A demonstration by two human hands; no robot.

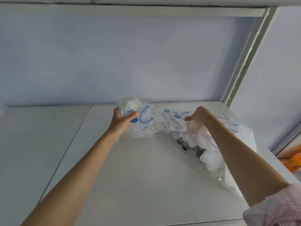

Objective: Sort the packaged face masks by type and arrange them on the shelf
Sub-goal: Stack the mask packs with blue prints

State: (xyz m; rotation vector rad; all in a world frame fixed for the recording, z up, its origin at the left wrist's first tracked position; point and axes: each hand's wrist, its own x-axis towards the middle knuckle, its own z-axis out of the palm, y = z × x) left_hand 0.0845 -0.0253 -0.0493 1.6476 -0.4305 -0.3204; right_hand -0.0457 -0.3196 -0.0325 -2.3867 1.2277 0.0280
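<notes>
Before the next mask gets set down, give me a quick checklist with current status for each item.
1. Left hand has a firm hold on the blue-strap mask packet: ok, thumb curled across its front.
2. Right hand has a packet pinched from the mixed pile: ok, though which packet cannot tell.
3. Bare shelf surface for a new stack: ok, open space in front and to the left.
4. Types already separated: not ok, blue and purple prints lie mixed in the pile.
5. Dark object under the pile identified: cannot tell.
</notes>
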